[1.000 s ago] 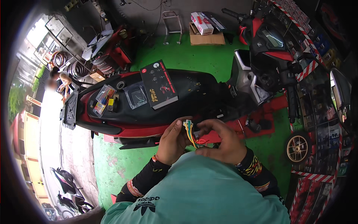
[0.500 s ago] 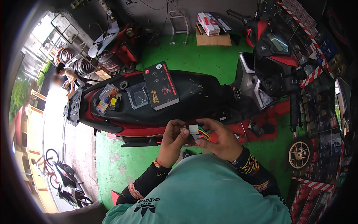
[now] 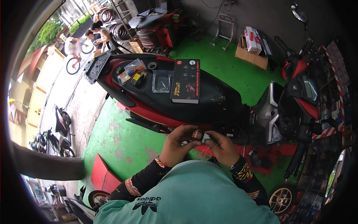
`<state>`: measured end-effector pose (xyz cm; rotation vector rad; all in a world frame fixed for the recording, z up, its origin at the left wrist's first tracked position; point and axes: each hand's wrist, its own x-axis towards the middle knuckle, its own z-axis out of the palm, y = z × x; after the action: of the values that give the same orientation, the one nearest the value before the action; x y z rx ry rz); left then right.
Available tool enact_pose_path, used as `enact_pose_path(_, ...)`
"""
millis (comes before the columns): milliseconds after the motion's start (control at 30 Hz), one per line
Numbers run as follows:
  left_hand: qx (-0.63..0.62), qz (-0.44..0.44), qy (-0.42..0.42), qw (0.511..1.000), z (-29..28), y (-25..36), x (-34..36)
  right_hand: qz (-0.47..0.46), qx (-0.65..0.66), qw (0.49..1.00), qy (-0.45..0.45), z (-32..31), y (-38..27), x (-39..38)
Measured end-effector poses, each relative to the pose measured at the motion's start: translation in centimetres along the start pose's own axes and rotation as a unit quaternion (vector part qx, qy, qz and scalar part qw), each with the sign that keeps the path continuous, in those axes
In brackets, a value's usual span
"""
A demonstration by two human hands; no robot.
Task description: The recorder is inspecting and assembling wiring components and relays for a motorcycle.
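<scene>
My left hand (image 3: 177, 146) grips a small brownish part (image 3: 197, 134); my right hand (image 3: 224, 149) pinches a white connector (image 3: 205, 137) beside it, near the motorcycle (image 3: 214, 98).

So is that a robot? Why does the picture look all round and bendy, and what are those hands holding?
No robot here, just a person's own left hand and right hand. The picture comes from a camera worn on the head, looking down, and its very wide lens bends straight edges near the rim. You see the wearer's green shirt below. Both hands pinch a small object, part brownish, part pale; it's too covered up to say what it is. Beyond them stands a motorbike. On its seat lie a black box, a clear bag, a roll of tape and some small packets.
</scene>
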<state>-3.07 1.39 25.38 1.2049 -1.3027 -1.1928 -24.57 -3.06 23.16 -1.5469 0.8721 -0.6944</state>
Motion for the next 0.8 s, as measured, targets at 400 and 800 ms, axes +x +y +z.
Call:
enact_pose_path(400, 0.181, 0.082, 0.046, 0.979, 1.6, 0.9, -1.6, -0.075, -0.125, 0.988, -0.054, -0.8, 2.7, 0.9)
enact_pose_path(800, 0.234, 0.126, 0.220, 0.939, -15.4, 0.7, 4.2, -0.009, -0.052, 0.992, 0.115, -1.1, 1.4, 3.9)
